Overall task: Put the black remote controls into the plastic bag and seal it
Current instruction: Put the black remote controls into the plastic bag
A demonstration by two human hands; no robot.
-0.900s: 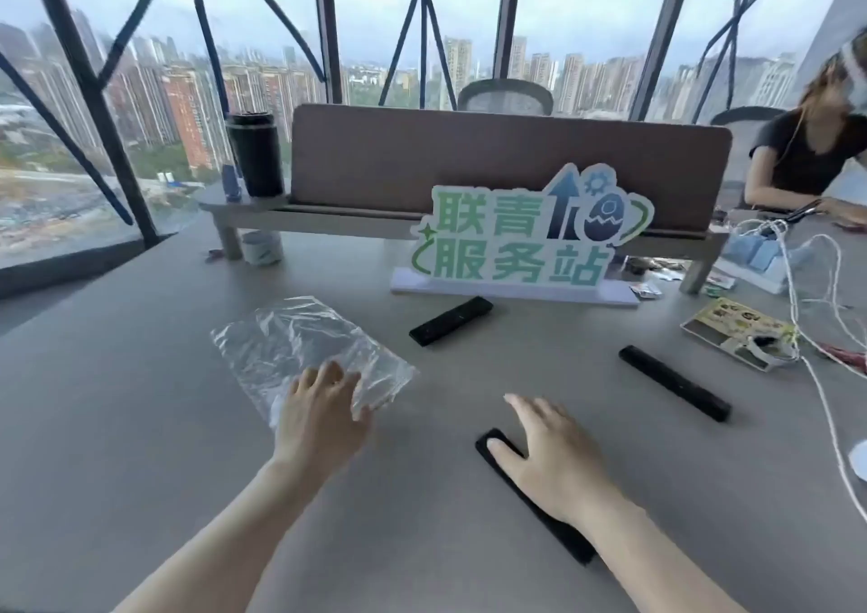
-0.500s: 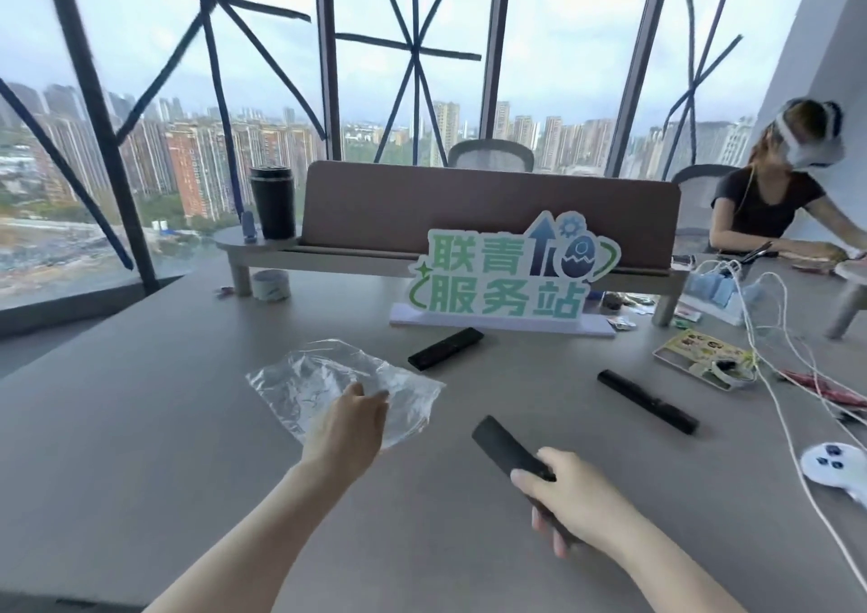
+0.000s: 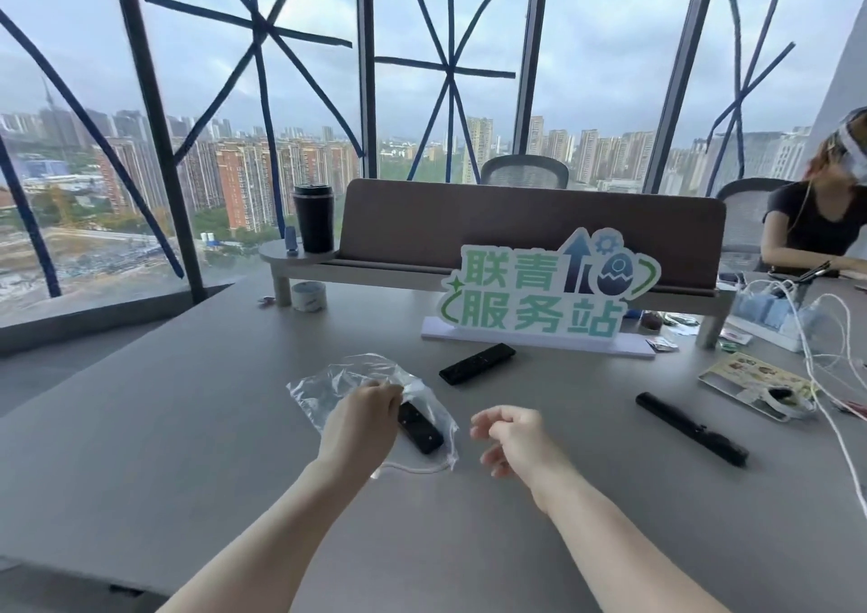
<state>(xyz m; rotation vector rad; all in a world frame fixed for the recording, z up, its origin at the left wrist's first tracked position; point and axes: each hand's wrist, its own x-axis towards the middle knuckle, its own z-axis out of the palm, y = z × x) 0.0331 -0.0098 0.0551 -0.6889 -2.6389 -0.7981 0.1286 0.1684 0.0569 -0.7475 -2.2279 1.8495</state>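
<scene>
One remote (image 3: 420, 428) is already in the bag (image 3: 338, 380); its dark body shows through the clear film, lying slantwise with its near end toward the open mouth at the right. Two more remain out on the table (image 3: 140, 424): a second remote (image 3: 477, 363) just beyond the bag, in front of the green sign (image 3: 539, 295), and a third remote (image 3: 689, 427) well off to the right, near a printed card (image 3: 755, 385) and some white cables (image 3: 825, 363). So by my reading about a third of the loading is done, and the sealing has not begun, since the mouth still gapes. The left hand (image 3: 361, 417) pinches the upper edge of the bag with fingers closed on the film, holding it up a little from the table. The right hand (image 3: 509, 434) hangs empty just beside the mouth, fingers loosely curled and gripping nothing. The bag is thin, crinkled and transparent, with bright creases; it looks limp and likely to sag shut without the left hand's hold. The remotes are slim, flat, matte black bars; the one in the bag shows small buttons. The bag looks roomy enough for the others, though that is a guess.
</scene>
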